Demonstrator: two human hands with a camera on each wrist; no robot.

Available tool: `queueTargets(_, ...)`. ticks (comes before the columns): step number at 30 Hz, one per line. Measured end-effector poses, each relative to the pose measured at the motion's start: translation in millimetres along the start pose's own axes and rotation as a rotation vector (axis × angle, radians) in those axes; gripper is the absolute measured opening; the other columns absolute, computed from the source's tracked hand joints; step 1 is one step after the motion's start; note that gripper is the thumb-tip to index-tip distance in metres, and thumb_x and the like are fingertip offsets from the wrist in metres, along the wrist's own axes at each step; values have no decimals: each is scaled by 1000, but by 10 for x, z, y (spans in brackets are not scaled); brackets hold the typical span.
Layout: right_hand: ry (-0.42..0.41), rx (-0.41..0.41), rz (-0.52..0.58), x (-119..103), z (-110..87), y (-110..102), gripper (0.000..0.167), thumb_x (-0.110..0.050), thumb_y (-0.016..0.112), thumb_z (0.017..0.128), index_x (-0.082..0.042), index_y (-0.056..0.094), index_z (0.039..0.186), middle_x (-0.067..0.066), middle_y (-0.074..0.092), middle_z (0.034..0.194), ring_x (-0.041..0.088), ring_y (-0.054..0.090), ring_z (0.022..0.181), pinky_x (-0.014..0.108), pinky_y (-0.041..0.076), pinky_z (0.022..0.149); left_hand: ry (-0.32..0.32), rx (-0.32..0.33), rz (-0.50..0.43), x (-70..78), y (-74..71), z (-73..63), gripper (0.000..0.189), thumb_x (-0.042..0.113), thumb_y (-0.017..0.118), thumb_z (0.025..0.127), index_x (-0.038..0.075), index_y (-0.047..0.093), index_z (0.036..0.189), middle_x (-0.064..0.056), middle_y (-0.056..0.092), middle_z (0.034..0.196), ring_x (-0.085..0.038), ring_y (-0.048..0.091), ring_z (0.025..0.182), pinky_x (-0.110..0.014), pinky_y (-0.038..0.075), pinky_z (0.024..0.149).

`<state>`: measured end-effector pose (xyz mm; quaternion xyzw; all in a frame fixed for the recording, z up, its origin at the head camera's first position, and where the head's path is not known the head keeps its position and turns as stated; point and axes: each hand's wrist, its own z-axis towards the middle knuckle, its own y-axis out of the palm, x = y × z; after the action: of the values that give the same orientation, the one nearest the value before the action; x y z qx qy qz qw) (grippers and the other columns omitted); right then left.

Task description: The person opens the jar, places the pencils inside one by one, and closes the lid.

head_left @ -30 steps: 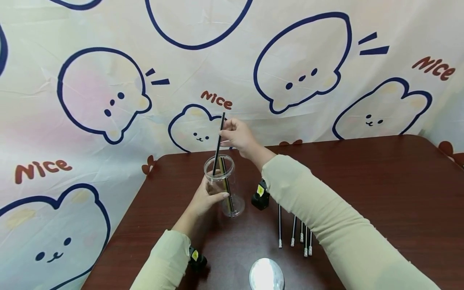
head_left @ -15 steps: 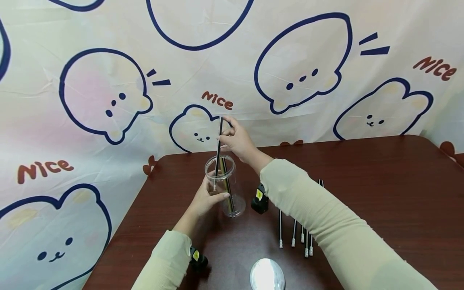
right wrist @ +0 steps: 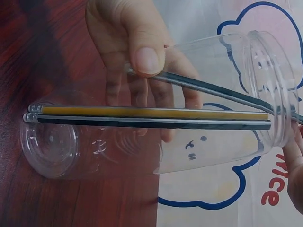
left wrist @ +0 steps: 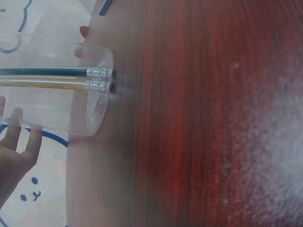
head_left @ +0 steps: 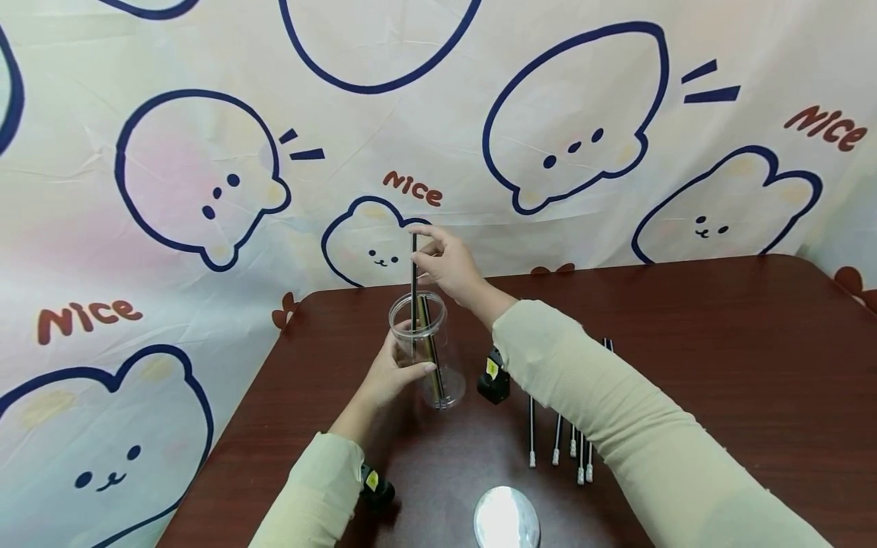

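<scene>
My left hand (head_left: 392, 378) grips a clear plastic jar (head_left: 450, 384) round its side, the thumb across the front. The jar stands tilted, its open mouth up. With thumb and fingers my right hand (head_left: 448, 262) pinches a dark pencil (head_left: 414, 278) near its top, the index fingertip at the upper end. The pencil's lower part is inside the jar; its lower end shows behind the left thumb in the right wrist view. A yellow pencil (right wrist: 142, 112) and another dark pencil (right wrist: 142, 123) lean side by side in the jar, their metal-banded eraser ends at the bottom.
Several dark pencils (head_left: 531, 434) lie on the brown table (head_left: 712, 358), partly hidden under the right sleeve. A shiny round lid (head_left: 507, 521) lies at the front. Black devices with yellow stickers (head_left: 493, 378) sit at both wrists. A printed cloth (head_left: 384, 137) hangs behind.
The right hand's pencil has gone lower into the jar and stands more upright. The index finger has shifted onto its top end. The left hand and the jar stay nearly the same.
</scene>
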<state>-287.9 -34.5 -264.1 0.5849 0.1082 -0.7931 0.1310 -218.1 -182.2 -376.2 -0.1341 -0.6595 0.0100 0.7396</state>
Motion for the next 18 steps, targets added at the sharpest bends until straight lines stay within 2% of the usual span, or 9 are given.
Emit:
queueTargets(4,15,15,-25,16,-26,-18,33,-4,53,84,-9,51,117,11,51,78,20,54,65,31,49,59,-3,0,13,4,5,0,69,7,66,72,20,27,128,-13,52,98,-23,52,83,-34,41,73)
queueTargets(8,28,22,-35,25,-37,-26,25,-8,53,85,-7,55,110,12,52,78,21,57,67,30,48,59,11,-6,14,2,-2,3,67,7,66,73,19,29,127,-12,49,107,-23,49,89,-37,38,78)
queueTargets(11,40,18,-40,25,-43,-31,20,-9,54,85,-4,58,103,12,54,80,21,57,67,29,48,59,13,-8,19,16,-5,3,65,6,66,73,19,30,126,-11,47,107,-23,47,91,-38,37,80)
queueTargets(18,37,1,-56,40,-60,-44,12,-7,56,83,4,59,86,10,52,73,18,53,63,30,48,60,19,-16,40,171,24,-62,63,3,62,74,12,29,126,-10,47,90,-20,49,84,-39,37,79)
